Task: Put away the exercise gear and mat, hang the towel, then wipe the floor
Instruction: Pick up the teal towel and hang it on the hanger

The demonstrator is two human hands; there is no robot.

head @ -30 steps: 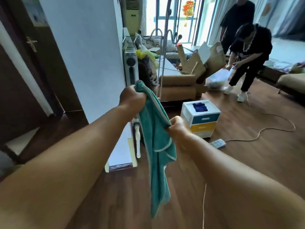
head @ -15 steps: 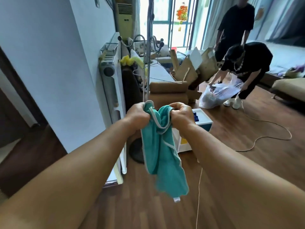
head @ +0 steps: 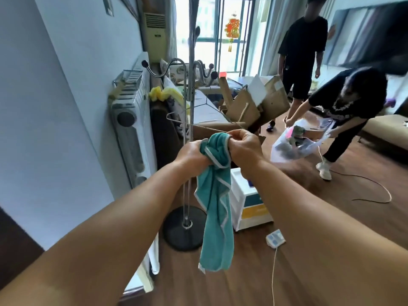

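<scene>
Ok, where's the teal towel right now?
Centre of the head view: the teal towel is gripped between left hand and right hand, hanging beside the coat stand.

Two forearms in view, entering from the lower corners, both bare from elbow to wrist. No sleeve edge visible on either arm within the picture. Left hand (head: 192,154) bare: no glove, no ring discernible. Right hand (head: 244,149) bare likewise; knuckles and thumb exposed. No watch, band or bracelet seen at either wrist.
</scene>
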